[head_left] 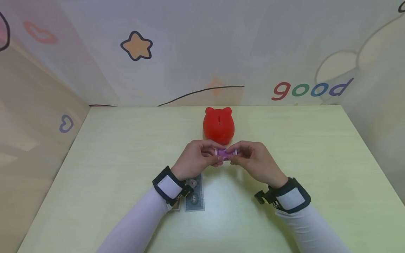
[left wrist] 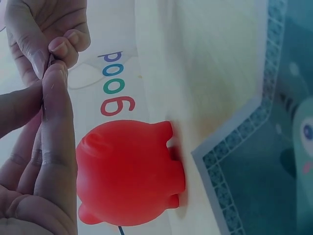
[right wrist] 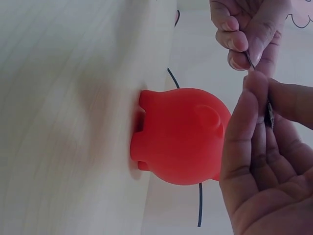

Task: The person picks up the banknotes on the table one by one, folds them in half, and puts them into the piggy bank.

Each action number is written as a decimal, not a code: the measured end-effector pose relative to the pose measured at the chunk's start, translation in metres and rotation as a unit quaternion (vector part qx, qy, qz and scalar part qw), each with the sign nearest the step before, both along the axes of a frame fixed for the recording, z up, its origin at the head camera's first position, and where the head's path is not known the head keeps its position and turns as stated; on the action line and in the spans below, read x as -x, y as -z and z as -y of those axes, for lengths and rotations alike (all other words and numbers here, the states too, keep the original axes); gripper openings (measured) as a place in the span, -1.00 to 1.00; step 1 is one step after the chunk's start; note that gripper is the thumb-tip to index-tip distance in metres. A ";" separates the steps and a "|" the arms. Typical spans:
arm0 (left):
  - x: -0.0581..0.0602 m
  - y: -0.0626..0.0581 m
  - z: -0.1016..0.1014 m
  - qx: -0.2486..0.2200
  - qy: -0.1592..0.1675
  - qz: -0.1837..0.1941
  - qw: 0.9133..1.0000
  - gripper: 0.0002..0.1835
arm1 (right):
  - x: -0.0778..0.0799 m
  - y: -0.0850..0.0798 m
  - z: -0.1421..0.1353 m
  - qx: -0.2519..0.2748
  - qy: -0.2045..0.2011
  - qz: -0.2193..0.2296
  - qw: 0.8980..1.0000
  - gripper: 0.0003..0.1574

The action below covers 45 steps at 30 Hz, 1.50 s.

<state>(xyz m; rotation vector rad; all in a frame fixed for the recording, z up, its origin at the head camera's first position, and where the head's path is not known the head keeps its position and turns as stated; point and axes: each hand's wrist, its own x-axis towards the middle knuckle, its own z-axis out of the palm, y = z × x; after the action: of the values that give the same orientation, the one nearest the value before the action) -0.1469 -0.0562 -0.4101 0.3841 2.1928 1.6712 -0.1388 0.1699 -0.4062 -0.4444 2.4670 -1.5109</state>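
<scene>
A small purple folded paper note (head_left: 226,154) is held up between both hands, just in front of a red piggy bank (head_left: 218,128). My left hand (head_left: 195,160) pinches its left end between thumb and fingers. At the right end, the thumb and fingers of my right hand (head_left: 255,159) pinch it too. Both wrist views show the note edge-on, mostly covered by the fingertips. The piggy bank stands upright on the table, its top slot visible in the head view; neither hand appears to touch it.
Beneath the left wrist lies a blue-grey play banknote (head_left: 195,200), partly covered. Beside it shows the edge of a brownish note (head_left: 176,206). The pale wooden table (head_left: 316,147) meets a printed backdrop (head_left: 202,45) behind the piggy bank.
</scene>
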 end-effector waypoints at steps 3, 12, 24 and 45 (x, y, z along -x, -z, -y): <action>0.000 0.001 0.000 0.003 -0.001 -0.007 1.000 -0.64 | 0.000 0.000 0.000 -0.004 0.003 -0.003 1.000 -0.73; 0.001 0.001 0.002 0.071 -0.013 -0.069 0.995 -0.63 | 0.001 -0.002 -0.002 0.002 0.005 0.004 1.000 -0.72; 0.007 -0.005 0.012 0.108 -0.050 -0.090 0.989 -0.37 | -0.001 -0.003 -0.003 -0.015 0.018 0.005 1.000 -0.72; 0.038 -0.031 0.021 0.194 -0.070 -0.144 0.968 -0.09 | -0.001 -0.006 -0.003 -0.008 0.012 0.011 1.000 -0.72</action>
<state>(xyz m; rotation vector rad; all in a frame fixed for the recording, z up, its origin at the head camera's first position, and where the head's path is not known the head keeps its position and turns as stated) -0.1851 -0.0771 -0.3789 0.3894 2.7480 1.2635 -0.1383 0.1726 -0.3999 -0.3936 2.4739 -1.4965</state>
